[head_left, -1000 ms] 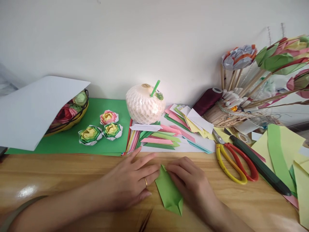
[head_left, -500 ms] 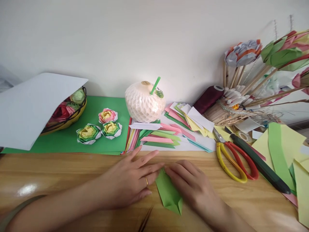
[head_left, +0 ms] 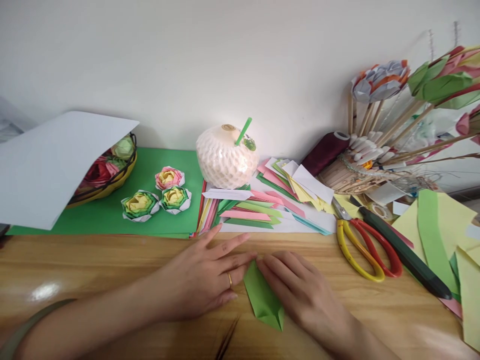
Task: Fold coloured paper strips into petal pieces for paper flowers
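A folded green paper piece (head_left: 262,296) lies slantwise on the wooden table, its narrow tip at the top and a small folded flap at the lower end. My left hand (head_left: 210,275), with a ring on one finger, rests at its left with the fingers spread, and a fingertip touches the paper near the tip. On the other side, my right hand (head_left: 300,285) presses its fingers together on the paper's upper right edge. Its thumb is hidden.
Folded paper strips (head_left: 249,212) lie behind my hands, near a white netted coconut (head_left: 227,162). Scissors (head_left: 369,245) and a dark green cutter (head_left: 408,257) are at the right. Three paper flowers (head_left: 140,205) sit on green paper (head_left: 101,225) at the left.
The view has shifted slightly, so everything sits a little further right and the background a little higher. My hands keep nearly the same pose on the green paper.
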Action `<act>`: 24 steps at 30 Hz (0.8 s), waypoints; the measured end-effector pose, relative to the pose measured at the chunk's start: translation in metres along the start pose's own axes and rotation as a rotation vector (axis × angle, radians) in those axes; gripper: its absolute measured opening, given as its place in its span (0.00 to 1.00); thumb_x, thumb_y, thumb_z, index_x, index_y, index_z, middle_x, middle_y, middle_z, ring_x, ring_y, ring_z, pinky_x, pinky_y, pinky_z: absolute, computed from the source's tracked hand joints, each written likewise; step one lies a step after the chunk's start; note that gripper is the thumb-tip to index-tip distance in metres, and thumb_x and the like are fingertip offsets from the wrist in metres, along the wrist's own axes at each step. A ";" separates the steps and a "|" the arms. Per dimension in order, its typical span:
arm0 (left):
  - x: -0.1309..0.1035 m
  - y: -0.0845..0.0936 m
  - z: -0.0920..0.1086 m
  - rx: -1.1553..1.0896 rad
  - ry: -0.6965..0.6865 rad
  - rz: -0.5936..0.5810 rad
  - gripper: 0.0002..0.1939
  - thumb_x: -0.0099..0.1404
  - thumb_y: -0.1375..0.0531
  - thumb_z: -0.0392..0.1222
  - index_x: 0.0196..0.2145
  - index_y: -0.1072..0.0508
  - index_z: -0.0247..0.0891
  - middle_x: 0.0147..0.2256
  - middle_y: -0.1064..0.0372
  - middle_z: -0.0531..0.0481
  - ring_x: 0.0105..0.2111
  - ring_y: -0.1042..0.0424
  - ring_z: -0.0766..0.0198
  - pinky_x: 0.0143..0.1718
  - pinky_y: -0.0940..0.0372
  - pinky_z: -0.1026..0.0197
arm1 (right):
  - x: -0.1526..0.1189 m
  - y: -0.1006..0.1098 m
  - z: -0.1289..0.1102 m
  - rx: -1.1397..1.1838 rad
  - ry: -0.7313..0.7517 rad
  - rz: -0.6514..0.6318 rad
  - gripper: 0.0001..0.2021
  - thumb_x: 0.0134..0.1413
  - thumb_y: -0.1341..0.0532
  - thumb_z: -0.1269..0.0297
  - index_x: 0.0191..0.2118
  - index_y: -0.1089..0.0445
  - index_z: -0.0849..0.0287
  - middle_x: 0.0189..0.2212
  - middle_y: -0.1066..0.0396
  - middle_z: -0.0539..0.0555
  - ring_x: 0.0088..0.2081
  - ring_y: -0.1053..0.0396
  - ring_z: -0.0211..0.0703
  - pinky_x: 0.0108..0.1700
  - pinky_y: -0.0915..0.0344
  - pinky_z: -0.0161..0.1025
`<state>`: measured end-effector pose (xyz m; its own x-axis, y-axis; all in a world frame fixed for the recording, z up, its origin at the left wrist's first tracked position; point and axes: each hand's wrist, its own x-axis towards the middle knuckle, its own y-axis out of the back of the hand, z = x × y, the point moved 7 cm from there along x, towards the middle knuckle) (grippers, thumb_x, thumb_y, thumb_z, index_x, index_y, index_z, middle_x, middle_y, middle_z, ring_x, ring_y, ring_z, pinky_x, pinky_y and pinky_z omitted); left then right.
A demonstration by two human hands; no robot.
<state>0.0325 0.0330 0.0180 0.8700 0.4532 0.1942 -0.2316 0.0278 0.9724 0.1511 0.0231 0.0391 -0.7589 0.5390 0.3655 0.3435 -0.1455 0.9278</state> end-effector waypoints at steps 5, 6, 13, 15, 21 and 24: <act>-0.001 -0.001 -0.001 0.001 0.002 -0.010 0.19 0.70 0.48 0.49 0.55 0.35 0.38 0.58 0.39 0.55 0.65 0.56 0.56 0.65 0.69 0.47 | 0.001 0.002 -0.004 -0.016 0.019 0.027 0.20 0.65 0.57 0.77 0.34 0.29 0.67 0.29 0.29 0.59 0.33 0.33 0.45 0.33 0.35 0.41; -0.001 -0.001 -0.001 0.000 0.003 -0.009 0.19 0.70 0.48 0.49 0.55 0.35 0.38 0.58 0.38 0.55 0.64 0.56 0.56 0.65 0.69 0.47 | 0.002 0.001 -0.005 -0.018 0.022 0.022 0.20 0.65 0.58 0.77 0.34 0.29 0.67 0.29 0.29 0.59 0.32 0.33 0.45 0.33 0.35 0.41; 0.001 -0.002 0.000 -0.002 0.007 -0.020 0.18 0.70 0.47 0.49 0.53 0.33 0.40 0.58 0.38 0.55 0.65 0.56 0.57 0.65 0.68 0.49 | 0.002 0.000 0.000 0.030 0.020 -0.041 0.20 0.66 0.58 0.75 0.37 0.29 0.68 0.28 0.30 0.57 0.31 0.35 0.45 0.33 0.35 0.41; 0.001 -0.002 0.000 0.000 0.006 -0.020 0.18 0.69 0.46 0.49 0.52 0.33 0.39 0.58 0.38 0.55 0.65 0.57 0.57 0.65 0.71 0.50 | 0.000 0.000 0.004 0.058 0.000 -0.042 0.19 0.67 0.58 0.74 0.41 0.30 0.69 0.30 0.30 0.58 0.32 0.35 0.45 0.34 0.34 0.41; 0.000 0.000 0.000 0.000 0.010 -0.012 0.17 0.70 0.48 0.49 0.53 0.33 0.39 0.58 0.39 0.55 0.65 0.56 0.57 0.65 0.72 0.49 | -0.001 -0.003 0.009 0.020 -0.057 -0.081 0.18 0.67 0.57 0.72 0.45 0.31 0.70 0.32 0.30 0.60 0.34 0.34 0.47 0.34 0.33 0.42; 0.001 0.000 0.000 0.010 0.008 -0.005 0.17 0.70 0.47 0.49 0.52 0.33 0.39 0.58 0.38 0.55 0.64 0.55 0.56 0.65 0.72 0.47 | 0.000 -0.001 0.006 0.002 -0.018 -0.071 0.19 0.67 0.58 0.73 0.43 0.30 0.70 0.32 0.29 0.60 0.35 0.32 0.47 0.35 0.33 0.42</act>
<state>0.0334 0.0334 0.0178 0.8678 0.4600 0.1880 -0.2225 0.0214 0.9747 0.1543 0.0285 0.0380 -0.7713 0.5629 0.2969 0.2899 -0.1046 0.9513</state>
